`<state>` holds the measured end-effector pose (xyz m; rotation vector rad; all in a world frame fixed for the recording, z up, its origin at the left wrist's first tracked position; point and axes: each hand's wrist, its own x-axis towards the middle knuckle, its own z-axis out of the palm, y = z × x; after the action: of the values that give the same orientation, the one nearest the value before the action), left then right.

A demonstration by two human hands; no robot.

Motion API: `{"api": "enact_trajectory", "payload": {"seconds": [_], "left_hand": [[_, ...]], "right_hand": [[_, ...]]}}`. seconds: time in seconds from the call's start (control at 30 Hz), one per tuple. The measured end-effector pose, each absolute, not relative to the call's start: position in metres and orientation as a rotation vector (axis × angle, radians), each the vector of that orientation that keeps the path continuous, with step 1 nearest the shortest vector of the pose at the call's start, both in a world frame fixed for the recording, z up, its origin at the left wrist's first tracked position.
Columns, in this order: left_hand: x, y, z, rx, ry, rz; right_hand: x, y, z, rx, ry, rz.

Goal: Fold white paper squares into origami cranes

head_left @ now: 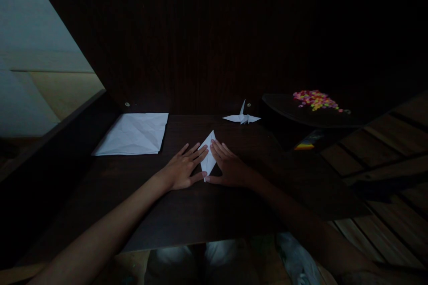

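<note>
A small white sheet of paper folded into a diamond shape lies flat on the dark wooden desk, its long points facing away from and toward me. My left hand rests on its left side, fingers spread and pressing on the paper, thumb near the lower point. On its right side lies my right hand, fingers stretched out along the edge and thumb by the same lower point. The hands cover parts of both side edges. Beyond my right hand stands a finished white paper crane with spread wings.
Creased white paper sheets lie at the desk's back left. A dark curved shelf at the right bears a pile of small colourful pieces. A tall dark panel closes the back; a raised side board borders the left.
</note>
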<state>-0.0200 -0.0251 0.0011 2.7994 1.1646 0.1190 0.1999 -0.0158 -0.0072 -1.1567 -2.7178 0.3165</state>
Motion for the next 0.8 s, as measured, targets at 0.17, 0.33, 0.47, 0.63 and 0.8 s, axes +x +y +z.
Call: {"api": "enact_trajectory", "payload": {"seconds": [0.17, 0.33, 0.47, 0.63, 0.8], "left_hand": [[-0.019, -0.025, 0.002, 2.795, 1.198, 0.113], [-0.016, -0.028, 0.002, 2.778, 1.244, 0.113], [-0.017, -0.025, 0.001, 2.783, 1.204, 0.134], [-0.021, -0.018, -0.002, 2.851, 0.990, 0.222], [-0.016, -0.018, -0.008, 2.870, 0.968, 0.254]], "right_hand": [[0.200, -0.014, -0.005, -1.158, -2.750, 0.351], [0.202, -0.013, -0.003, -1.134, -2.781, 0.361], [0.205, -0.011, -0.004, -1.113, -2.802, 0.361], [0.207, -0.006, -0.008, -1.113, -2.810, 0.364], [0.205, -0.007, -0.012, -1.132, -2.777, 0.284]]}}
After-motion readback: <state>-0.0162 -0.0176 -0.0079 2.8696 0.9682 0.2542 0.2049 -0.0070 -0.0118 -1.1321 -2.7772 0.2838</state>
